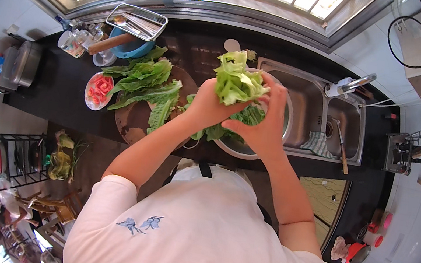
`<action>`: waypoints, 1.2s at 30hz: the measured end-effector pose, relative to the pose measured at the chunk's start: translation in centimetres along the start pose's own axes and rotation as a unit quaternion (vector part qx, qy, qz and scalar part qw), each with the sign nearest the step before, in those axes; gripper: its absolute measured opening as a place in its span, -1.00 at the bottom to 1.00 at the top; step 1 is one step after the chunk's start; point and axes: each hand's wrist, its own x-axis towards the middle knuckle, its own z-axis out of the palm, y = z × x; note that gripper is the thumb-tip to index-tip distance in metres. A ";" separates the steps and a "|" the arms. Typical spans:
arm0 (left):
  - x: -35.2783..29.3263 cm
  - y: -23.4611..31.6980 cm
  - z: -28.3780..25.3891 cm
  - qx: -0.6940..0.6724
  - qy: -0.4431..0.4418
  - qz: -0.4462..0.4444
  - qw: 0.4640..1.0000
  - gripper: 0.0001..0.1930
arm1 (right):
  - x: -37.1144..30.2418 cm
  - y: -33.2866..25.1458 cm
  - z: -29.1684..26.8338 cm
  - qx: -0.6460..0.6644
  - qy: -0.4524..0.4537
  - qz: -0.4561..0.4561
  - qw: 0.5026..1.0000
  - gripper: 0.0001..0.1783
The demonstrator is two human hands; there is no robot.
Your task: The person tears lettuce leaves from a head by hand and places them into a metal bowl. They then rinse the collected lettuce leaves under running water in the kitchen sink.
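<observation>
My left hand is closed around the base of a bunch of pale green lettuce, held up with its ragged leaves pointing toward the window. At its right side my right hand is curved, thumb and fingers apart, its upper fingertips against the leaf edges. Below both hands a metal basin overlaps the sink edge, with darker green leaves in it. To the left, long lettuce leaves lie across a round wooden board. The hands hide part of the basin.
A plate of cut red pieces sits left of the board. Behind it are jars, a blue bowl and a wire-rimmed tray of utensils. On the right, a double sink holds a striped cloth and a wooden-handled tool.
</observation>
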 end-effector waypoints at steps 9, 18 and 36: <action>0.1 -1.4 6.0 0.066 0.027 0.092 0.993 -0.66 | 1.8 1.4 -1.3 0.148 -0.032 0.053 0.987 -0.37; 0.7 -4.7 8.5 0.130 -0.101 -0.048 0.985 -0.73 | -0.7 7.2 0.2 0.375 0.063 0.209 0.901 -0.81; 0.7 -5.5 6.5 0.120 -0.025 0.014 0.992 -0.85 | -2.8 24.4 -0.2 0.636 0.134 0.484 0.586 -0.68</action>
